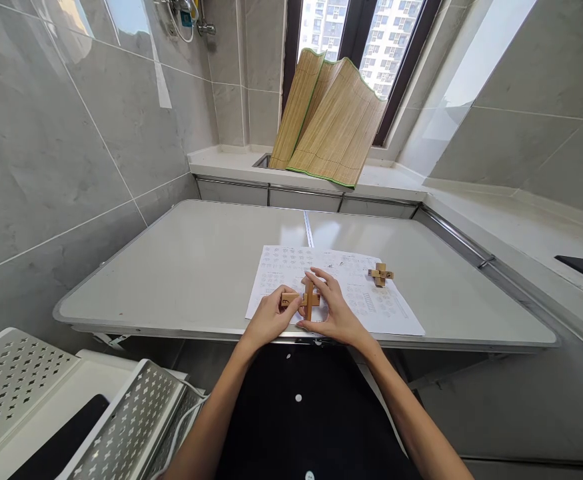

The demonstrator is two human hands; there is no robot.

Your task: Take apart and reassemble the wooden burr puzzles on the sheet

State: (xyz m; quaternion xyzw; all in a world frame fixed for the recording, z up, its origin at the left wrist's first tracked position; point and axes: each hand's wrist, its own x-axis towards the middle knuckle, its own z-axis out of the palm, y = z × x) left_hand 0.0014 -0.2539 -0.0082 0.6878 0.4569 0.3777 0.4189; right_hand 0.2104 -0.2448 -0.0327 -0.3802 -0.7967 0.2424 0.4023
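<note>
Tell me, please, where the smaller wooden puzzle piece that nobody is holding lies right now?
In the head view, the smaller wooden puzzle piece lies on the printed sheet near its far right corner, to the right of both hands and apart from them.

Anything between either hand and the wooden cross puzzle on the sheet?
Nothing visible. The left hand and right hand both already touch the wooden cross puzzle over the printed sheet. A second wooden piece lies apart, to the right.
</note>
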